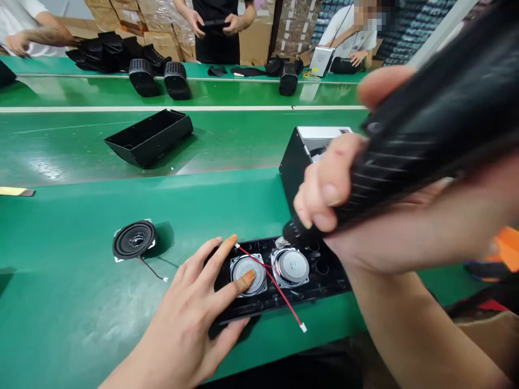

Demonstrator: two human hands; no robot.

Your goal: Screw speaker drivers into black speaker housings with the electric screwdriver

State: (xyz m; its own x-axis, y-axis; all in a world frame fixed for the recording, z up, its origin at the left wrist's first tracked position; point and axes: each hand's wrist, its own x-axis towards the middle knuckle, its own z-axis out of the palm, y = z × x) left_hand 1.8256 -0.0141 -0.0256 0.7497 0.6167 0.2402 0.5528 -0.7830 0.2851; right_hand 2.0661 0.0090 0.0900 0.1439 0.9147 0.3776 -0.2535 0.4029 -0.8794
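Note:
A black front panel lies face down on the green table with two round metal-backed speakers, a left speaker and a right speaker. My left hand grips the panel's left end, with one fingertip pressed on the left speaker and the thumb at the near edge. Red wires with white plugs cross over the speakers. My right hand is wrapped around a large black power screwdriver. Its tip points down at the panel's far edge, beside the right speaker; the exact contact point is blurred.
A loose speaker with a thin wire sits left of my left hand. Behind the panel stands a black box. An open black casing rests on the green belt beyond. Across it, several people handle black parts.

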